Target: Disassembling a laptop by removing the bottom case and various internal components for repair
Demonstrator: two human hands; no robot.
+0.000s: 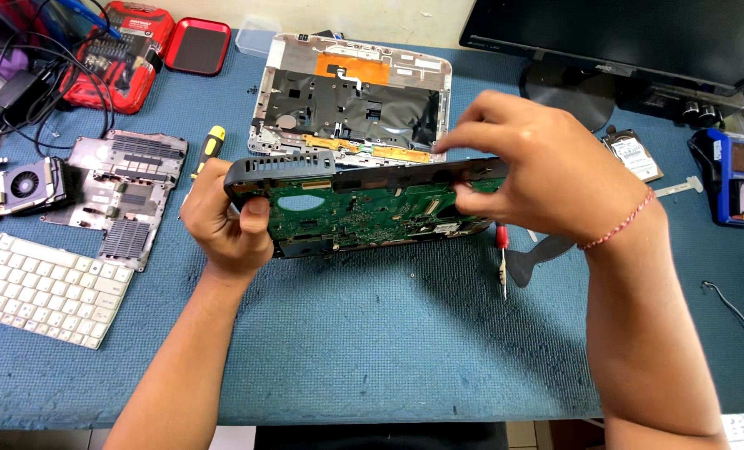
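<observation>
Keyboard: one white keyboard (43, 283), flat with rows of square keys, far left of the laptop base.
Fan: one round-bladed cooling fan (22, 185) with copper fins, left of the base.
Cover panel: one grey vented panel (122, 196), ribbed plastic, left of the base.
Screwdrivers: two; a yellow-handled screwdriver (209, 146) just left of the base, a red-handled screwdriver (502, 250) at its right end.
Left hand (226, 221): fingers closed around the base's left end, thumb on the board.
Laptop base (364, 204): one dark plastic shell holding a green circuit board, tilted on edge on the blue mat (372, 342), mid-table.
Right hand (539, 167): fingertips pinching the base's upper right rim.
Hard drive: one flat metal hard drive (634, 154), right of the base.
</observation>
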